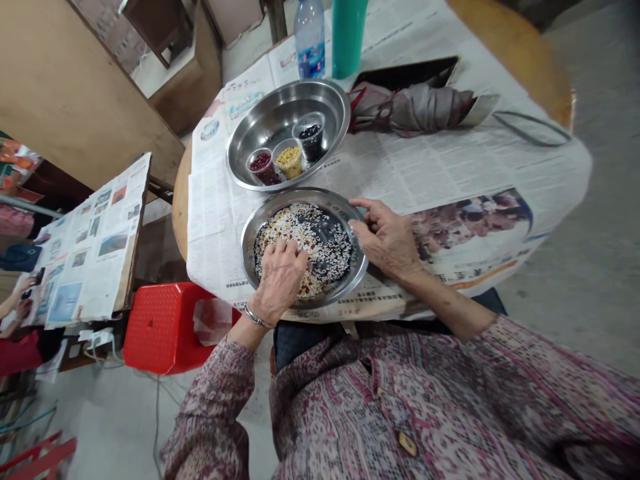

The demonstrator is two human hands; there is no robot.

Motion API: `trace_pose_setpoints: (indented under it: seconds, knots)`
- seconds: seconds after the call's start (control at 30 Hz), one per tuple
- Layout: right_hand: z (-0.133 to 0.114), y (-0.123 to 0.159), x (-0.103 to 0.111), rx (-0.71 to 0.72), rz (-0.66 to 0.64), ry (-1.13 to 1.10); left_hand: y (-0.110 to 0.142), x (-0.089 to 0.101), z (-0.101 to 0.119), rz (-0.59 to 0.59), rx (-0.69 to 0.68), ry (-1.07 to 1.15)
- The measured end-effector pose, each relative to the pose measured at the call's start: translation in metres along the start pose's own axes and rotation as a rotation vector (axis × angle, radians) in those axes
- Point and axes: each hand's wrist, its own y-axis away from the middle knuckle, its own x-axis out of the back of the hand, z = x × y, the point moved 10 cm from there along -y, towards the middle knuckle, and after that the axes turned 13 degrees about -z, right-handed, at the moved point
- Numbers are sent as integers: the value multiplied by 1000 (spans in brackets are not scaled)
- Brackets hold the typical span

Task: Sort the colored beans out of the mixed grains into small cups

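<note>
A shallow round metal plate (364,270) in front of me holds mixed grains (300,223), mostly white with yellow, dark red and black ones among them. My left hand (284,272), with a bracelet at the wrist, reaches into the grains at the near left. Its fingers are bent down and close together; the fingertips are hidden. My right hand (387,240) holds the plate's right rim between thumb and fingers. Just behind the plate, a larger metal basin (285,107) holds three clear plastic cups: dark red beans (263,167), yellow beans (289,162) and black beans (311,137).
Newspaper (375,170) covers the round table. Towards its far side are a plastic bottle (309,40), a green cup (347,37) and a folded umbrella (415,110). A red stool (160,327) stands to the left, near another newspaper-covered table (95,233) with a person's hands (23,297) beside it.
</note>
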Motion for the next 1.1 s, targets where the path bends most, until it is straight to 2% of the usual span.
trace_pose_setpoints:
  seconds: [0.23,0.4,0.53,0.63,0.77,0.87,0.97,1.1]
  knots:
    - [-2,0,1,7,4,9,-17,2,21,-4,-84,139]
    - [0,-1,0,6,-2,-1,-24,-2,11,11,-42,53]
    - [1,-1,-1,9,-4,6,-22,3,-3,77,30,-14]
    - [1,-1,-1,14,-8,-4,-18,8,-6,112,64,39]
    - [0,-1,-1,14,-5,8,-19,2,17,33,-97,249]
    - [-1,-1,0,15,1,25,-23,-3,29,-19,-162,327]
    - [-1,-1,0,18,0,18,-25,-8,32,-47,-171,299]
    - [-1,-1,0,13,-3,15,-22,-11,14,-67,-47,220]
